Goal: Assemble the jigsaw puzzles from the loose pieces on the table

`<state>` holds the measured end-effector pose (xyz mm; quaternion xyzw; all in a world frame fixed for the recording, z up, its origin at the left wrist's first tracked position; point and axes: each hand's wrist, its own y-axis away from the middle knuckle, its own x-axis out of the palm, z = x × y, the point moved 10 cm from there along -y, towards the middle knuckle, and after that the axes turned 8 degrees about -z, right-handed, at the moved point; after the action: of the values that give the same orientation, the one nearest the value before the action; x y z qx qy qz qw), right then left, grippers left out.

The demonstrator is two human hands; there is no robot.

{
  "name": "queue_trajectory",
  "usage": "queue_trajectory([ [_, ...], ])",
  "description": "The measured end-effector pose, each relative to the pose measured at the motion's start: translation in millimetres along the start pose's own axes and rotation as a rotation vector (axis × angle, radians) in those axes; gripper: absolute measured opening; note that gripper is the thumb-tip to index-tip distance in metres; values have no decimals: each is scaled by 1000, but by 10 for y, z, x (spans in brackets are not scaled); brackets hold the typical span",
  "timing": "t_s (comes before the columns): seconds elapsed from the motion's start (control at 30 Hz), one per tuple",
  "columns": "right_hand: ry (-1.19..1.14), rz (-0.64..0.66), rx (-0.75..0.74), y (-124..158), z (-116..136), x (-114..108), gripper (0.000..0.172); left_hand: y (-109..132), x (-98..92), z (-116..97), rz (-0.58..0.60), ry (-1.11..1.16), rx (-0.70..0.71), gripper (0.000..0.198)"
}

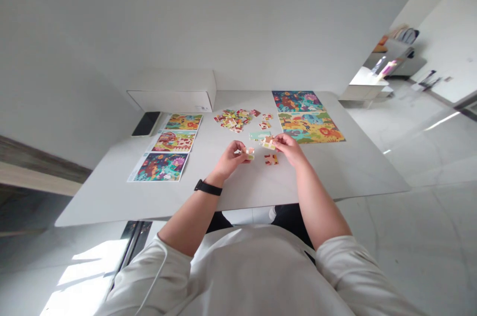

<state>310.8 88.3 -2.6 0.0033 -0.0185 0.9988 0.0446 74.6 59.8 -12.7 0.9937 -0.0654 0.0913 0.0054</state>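
My left hand (234, 157) pinches a small puzzle piece (250, 153) just above the white table. Between the fingers of my right hand (288, 148) is another light-coloured puzzle piece (268, 142). A red and yellow puzzle piece (271, 159) lies on the table below my right hand. Pale green joined pieces (260, 135) lie behind the held pieces. Farther back is a heap of loose puzzle pieces (234, 119), and a few single pieces (265, 125) are to its right.
Three picture sheets (174, 140) lie at the left, beside a black phone (146, 123). A white box (171, 100) stands against the wall. Two assembled colourful puzzles (311, 127) lie at the back right of the table (357, 167).
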Motion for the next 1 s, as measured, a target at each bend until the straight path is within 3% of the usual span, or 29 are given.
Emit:
queue_trajectory([
  [0.2, 15, -13, -12, 14, 1, -29, 47, 8, -59, 19, 3, -142, 36, 46],
  [0.3, 31, -27, -19, 8, -4, -45, 46, 29, -73, 35, 21, -403, 81, 33],
  [0.4, 36, -65, -46, 8, 13, -85, 47, 34, -45, -14, 40, -770, 220, 18],
  [0.5, 60, -93, -115, 36, 115, -131, 46, 55, 19, -119, 42, -957, 411, 13],
  [0.67, 216, 1, -152, 173, 273, -153, 35, 164, 199, -182, 140, -905, 571, 24],
  [0.83, 372, 239, -5, 452, -25, -112, 29, 315, 459, -136, 297, -812, 572, 29],
  [1.0, 581, 168, -60, 598, -188, -185, 19, 442, 676, -78, 415, -850, 572, 41],
])
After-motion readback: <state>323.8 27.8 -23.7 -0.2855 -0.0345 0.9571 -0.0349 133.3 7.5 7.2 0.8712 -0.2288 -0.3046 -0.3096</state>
